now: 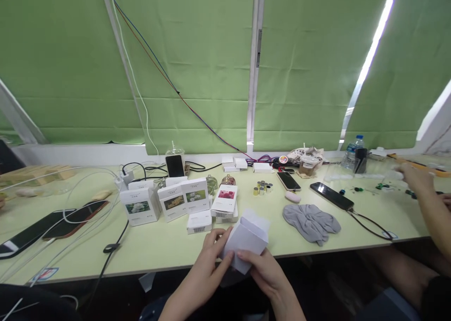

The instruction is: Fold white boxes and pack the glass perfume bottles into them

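A workroom is being suggested, its exact trade left unclear. One long table (158, 255) is being shared: a white box (244, 241) is being handled at the near edge, and small parts (358, 189) are being reached over by a co-worker's arm (431, 203). Printed cartons (174, 206), phones (331, 195) and cables (263, 159) are being kept there. Daylight is being screened by green blinds (197, 44).

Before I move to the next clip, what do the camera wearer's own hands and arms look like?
The left hand and right hand are ungloved, with no ring or marking that I can make out. The left forearm and right forearm show no sleeve, watch or bracelet as far as the picture's lower edge.
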{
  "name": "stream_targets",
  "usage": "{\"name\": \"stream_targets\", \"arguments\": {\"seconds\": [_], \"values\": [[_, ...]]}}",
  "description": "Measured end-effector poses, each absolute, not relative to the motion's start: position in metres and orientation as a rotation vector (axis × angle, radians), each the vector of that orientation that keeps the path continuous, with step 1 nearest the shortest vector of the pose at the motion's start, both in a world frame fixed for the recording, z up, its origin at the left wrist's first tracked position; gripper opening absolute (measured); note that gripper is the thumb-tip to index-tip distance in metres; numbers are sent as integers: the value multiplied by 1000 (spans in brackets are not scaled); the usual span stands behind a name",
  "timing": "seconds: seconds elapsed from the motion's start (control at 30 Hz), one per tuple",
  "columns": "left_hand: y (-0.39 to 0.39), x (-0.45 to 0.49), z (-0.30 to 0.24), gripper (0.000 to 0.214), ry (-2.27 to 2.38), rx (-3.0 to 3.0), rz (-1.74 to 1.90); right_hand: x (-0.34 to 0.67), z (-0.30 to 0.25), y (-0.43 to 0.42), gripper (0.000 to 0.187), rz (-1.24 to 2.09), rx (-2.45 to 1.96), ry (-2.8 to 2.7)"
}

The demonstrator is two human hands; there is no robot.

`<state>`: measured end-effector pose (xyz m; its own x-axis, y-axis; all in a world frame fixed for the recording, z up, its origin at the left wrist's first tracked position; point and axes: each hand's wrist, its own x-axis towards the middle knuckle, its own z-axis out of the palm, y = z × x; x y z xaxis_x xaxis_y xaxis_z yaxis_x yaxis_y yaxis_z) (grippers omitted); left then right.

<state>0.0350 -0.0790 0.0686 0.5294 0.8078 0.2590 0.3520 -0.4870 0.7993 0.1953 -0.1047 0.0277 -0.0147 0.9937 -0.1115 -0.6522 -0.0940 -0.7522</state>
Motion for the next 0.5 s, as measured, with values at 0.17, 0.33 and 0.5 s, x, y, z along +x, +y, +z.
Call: {"name": "stream_targets", "arguments": {"seconds": [0.17, 0.33, 0.5], "values": [[-65, 24, 75, 47, 1024, 2100, 919, 192, 29, -102, 58, 1452, -819, -614], [-62, 22, 95, 45, 1022, 2118, 958, 192, 34, -101, 53, 1330, -917, -745], [-72, 35, 93, 50, 934, 1975, 960, 189, 40, -99, 42, 1292, -906, -944]]}}
